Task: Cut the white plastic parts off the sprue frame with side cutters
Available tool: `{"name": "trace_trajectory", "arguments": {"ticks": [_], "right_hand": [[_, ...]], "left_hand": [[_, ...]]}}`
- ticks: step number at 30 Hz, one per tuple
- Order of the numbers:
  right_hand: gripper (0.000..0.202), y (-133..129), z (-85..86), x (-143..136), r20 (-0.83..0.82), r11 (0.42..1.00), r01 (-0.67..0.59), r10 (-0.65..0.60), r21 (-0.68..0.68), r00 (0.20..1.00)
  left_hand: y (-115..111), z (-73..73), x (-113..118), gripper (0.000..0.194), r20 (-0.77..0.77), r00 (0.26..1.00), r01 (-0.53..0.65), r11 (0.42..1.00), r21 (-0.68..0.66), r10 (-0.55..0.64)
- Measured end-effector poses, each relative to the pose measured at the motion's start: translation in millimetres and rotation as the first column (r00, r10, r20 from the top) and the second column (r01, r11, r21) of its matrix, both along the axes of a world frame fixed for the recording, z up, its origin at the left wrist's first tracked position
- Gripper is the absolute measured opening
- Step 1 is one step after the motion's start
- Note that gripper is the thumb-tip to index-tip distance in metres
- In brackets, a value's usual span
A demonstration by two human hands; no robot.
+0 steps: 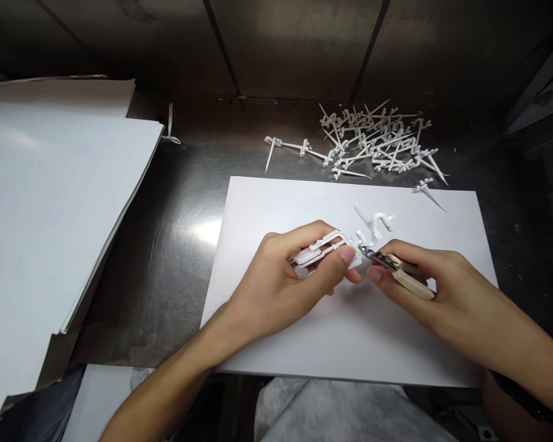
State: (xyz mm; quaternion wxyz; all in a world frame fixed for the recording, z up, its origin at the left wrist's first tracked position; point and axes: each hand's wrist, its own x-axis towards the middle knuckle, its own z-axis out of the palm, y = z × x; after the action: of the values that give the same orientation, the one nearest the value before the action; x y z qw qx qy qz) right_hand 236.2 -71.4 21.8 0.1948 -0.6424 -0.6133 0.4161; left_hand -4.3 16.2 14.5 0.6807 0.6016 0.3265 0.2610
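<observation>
A white moulded plastic part with a thin runner frame [325,248] is shown pinched in the left hand [281,285], the fingers [348,255] being closed over its right end, so that the grip is closed on the part. A small pair of metal cutters with pale cream handles [403,270] is held in the right hand [447,288], whose grip is closed around the handles. The long axis of the part is seen to run roughly left to right, rising slightly toward the right, and its free end is presented directly to the cutter tips; the cutter lies just to the right of the left-hand grip, nose pointing left, touching or all but touching the plastic, though which cannot be told. Whether the blades are shut cannot be told either. Just beyond the two grips, a short white hooked plastic offcut [380,222] is seen lying apart on a white rectangular sheet of paper [304,344], over which both hands are held. The sheet is spread on a scratched, dull metal tabletop [175,245]. Farther beyond the grips, and to the right, a heap of white pointed plastic sprue pieces [378,144] is piled on the tabletop. Well to the left of the left-hand grip, a stack of large white sheets [50,215] is placed.
</observation>
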Motion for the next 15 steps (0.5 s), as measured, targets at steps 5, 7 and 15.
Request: {"name": "trace_trajectory", "arguments": {"ticks": [5, 7, 15], "right_hand": [[0.031, 1.5, 0.5, 3.2, -0.078, 0.998, -0.021, 0.015, -0.067, 0.997], [0.035, 2.2, 0.9, 4.2, -0.119, 0.994, -0.030, 0.017, -0.101, 0.993], [0.044, 0.5, 1.6, 3.5, -0.145, 0.991, -0.036, 0.016, -0.132, 0.989]], "left_hand": [[0.0, 0.7, 1.3, 0.010, -0.008, 0.999, 0.033, 0.999, 0.008, -0.033], [-0.2, 1.3, 1.5, 0.013, -0.010, 0.999, 0.042, 0.999, 0.006, -0.042], [-1.9, 2.3, 1.1, 0.015, -0.032, 0.999, 0.037, 0.998, 0.050, -0.036]]}}
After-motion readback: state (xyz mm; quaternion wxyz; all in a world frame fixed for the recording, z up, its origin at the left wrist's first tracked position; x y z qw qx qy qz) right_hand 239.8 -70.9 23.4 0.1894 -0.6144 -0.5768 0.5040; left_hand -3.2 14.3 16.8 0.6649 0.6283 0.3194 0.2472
